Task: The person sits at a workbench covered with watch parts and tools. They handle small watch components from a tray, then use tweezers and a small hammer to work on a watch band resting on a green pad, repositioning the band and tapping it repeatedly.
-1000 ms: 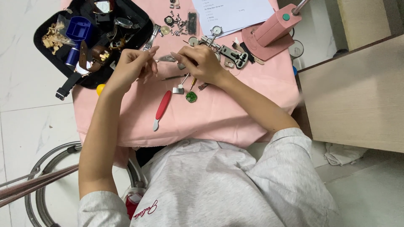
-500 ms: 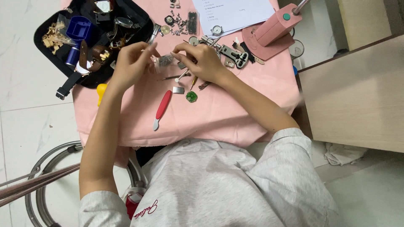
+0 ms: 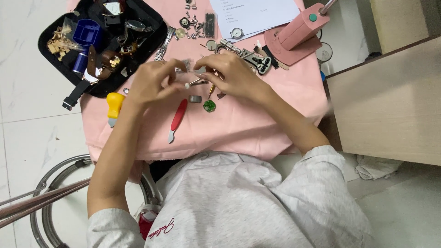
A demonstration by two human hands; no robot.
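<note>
- Centre frame: left hand [image 3: 151, 82] and right hand [image 3: 229, 76] pinch a small silver metal part [image 3: 198, 71] between their fingertips.
- Pink cloth [image 3: 239, 124] covers the tabletop; black tray [image 3: 151, 27] upper left; white tiled floor [image 3: 27, 133].

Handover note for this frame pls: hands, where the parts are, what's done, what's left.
Left hand: fingers pinched on a small silver metal part, raised over the pink cloth.
Right hand: pinching the same part from the other side; a thin metal tool pokes out below it.
On the cloth, untouched: red-handled flat tool, yellow-handled tool, small green round piece.
Black tray of watch parts upper left; pink press upper right.
Done: part picked up. Left: part too small to judge.
</note>
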